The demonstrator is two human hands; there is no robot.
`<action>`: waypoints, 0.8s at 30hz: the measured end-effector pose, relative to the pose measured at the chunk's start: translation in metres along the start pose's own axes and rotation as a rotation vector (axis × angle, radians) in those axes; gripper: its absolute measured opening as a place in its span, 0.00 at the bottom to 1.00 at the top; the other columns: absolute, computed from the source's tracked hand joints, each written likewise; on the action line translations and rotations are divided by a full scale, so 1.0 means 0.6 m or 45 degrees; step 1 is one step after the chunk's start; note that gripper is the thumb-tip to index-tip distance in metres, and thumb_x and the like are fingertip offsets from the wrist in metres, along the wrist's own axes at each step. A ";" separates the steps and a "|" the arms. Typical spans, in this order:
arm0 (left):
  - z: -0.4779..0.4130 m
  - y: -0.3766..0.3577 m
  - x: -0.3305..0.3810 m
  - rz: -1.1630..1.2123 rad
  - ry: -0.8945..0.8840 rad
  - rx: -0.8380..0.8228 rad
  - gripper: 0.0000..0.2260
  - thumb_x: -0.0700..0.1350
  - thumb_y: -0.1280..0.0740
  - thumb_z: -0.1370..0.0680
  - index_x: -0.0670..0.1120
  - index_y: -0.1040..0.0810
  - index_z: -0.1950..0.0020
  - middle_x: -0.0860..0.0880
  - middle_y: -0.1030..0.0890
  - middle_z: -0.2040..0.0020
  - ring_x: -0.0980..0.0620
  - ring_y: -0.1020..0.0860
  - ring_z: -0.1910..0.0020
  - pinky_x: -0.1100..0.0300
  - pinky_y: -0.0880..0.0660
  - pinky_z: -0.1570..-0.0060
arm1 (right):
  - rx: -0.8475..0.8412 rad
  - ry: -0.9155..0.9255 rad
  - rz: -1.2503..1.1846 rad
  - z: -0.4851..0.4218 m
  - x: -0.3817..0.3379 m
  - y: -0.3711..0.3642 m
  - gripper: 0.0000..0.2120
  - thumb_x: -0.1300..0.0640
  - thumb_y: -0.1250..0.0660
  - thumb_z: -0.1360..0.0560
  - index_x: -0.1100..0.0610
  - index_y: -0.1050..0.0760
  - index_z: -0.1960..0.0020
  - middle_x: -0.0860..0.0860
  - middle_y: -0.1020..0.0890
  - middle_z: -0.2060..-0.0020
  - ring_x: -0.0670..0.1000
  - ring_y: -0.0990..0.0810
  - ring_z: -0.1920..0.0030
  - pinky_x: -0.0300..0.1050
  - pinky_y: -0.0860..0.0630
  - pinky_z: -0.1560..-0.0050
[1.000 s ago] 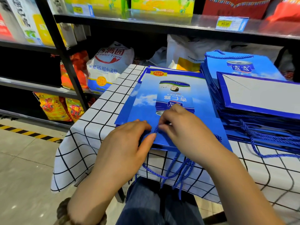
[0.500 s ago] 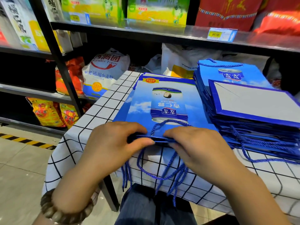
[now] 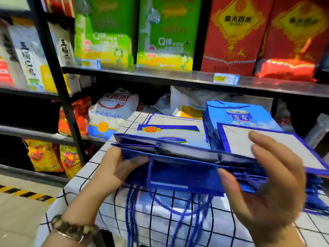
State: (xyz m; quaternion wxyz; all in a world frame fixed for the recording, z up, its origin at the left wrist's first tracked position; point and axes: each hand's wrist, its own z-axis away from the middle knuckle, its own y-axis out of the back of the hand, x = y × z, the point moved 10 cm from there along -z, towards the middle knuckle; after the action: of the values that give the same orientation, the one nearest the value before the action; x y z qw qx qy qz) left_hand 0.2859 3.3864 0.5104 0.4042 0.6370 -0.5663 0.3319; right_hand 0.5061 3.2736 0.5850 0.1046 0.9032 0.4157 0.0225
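Observation:
I hold a flat blue paper bag (image 3: 178, 172) lifted off the table, its mouth towards me and partly spread. My left hand (image 3: 114, 172) grips the bag's left end, thumb on the front panel. My right hand (image 3: 267, 189) takes the right end between thumb in front and spread fingers behind. Blue rope handles (image 3: 131, 211) hang down from the mouth. Under the raised bag lies a low pile of the same bags (image 3: 174, 129).
A taller stack of blue bags (image 3: 236, 113) sits at the right on the checked tablecloth (image 3: 85, 189). Behind stands a black shelf (image 3: 160, 77) with green and red packs above and a white flour sack (image 3: 110, 114) below. Tiled floor lies to the left.
The top bag has come up off the pile and tilted so that its mouth faces me. Both hands moved apart to its ends, and the view rose towards the shelves.

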 end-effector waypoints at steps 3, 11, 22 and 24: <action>-0.008 0.041 -0.016 0.129 0.079 0.229 0.14 0.51 0.23 0.47 0.56 0.18 0.63 0.63 0.20 0.71 0.55 0.24 0.66 0.76 0.29 0.70 | -0.016 -0.513 -0.280 0.023 0.085 -0.023 0.32 0.54 0.35 0.32 0.42 0.40 0.31 0.39 0.30 0.35 0.43 0.30 0.34 0.42 0.32 0.36; -0.049 0.086 0.096 0.218 -0.146 0.393 0.15 0.31 0.28 0.34 0.48 0.24 0.56 0.59 0.17 0.65 0.61 0.19 0.64 0.67 0.22 0.61 | -0.010 -1.054 -0.626 -0.004 0.149 -0.121 0.16 0.58 0.26 0.37 0.48 0.28 0.54 0.37 0.19 0.61 0.37 0.22 0.63 0.30 0.29 0.62; -0.172 0.000 0.370 -0.315 -0.654 0.176 0.46 0.47 0.22 0.42 0.50 0.41 0.28 0.64 0.29 0.40 0.74 0.29 0.45 0.69 0.29 0.43 | -0.192 -0.803 -0.549 -0.236 0.183 0.012 0.14 0.64 0.29 0.31 0.54 0.24 0.47 0.48 0.15 0.55 0.46 0.17 0.57 0.44 0.21 0.55; -0.221 -0.045 0.367 -0.232 -0.624 0.146 0.42 0.43 0.22 0.41 0.47 0.39 0.31 0.63 0.28 0.45 0.74 0.28 0.50 0.75 0.29 0.50 | -0.294 -0.873 -0.440 -0.251 0.236 0.026 0.09 0.62 0.30 0.29 0.56 0.22 0.50 0.46 0.15 0.62 0.43 0.18 0.66 0.38 0.21 0.65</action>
State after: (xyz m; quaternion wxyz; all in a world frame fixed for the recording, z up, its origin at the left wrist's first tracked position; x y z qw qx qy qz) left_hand 0.3478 3.4054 0.7604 0.2463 0.7686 -0.5679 0.1616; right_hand 0.5908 3.3964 0.7291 0.3405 0.7573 0.4973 -0.2517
